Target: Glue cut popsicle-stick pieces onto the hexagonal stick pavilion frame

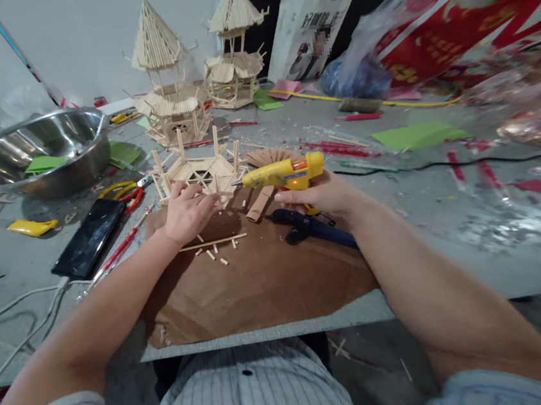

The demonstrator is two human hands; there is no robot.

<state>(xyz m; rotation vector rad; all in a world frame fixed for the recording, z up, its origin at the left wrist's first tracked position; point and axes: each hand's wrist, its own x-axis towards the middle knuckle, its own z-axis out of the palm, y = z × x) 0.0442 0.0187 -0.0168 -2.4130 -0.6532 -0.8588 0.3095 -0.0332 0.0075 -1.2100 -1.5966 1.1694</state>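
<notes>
My right hand (313,193) is wrapped round a yellow hot glue gun (281,174), its nozzle pointing left at the stick model. That unfinished-looking wooden stick model (206,170) is a ring-shaped base with several upright posts. At its near left edge is my left hand (189,212), fingers bent and close together; what they pinch, if anything, is hidden. Below that hand, a long thin stick (214,242) and several short cut pieces (224,262) lie on a brown sheet (261,294). A dark blue tool (316,226) and a folded brown strip (261,203) lie under the glue gun.
Two stick pagodas (169,91) (235,51) stand at the back. To the left are a steel bowl (95,143), a black phone (89,239) on a white cable, and orange-handled pliers (133,199). Green paper (421,135), red-wrapped sticks and a black cord (441,168) lie right.
</notes>
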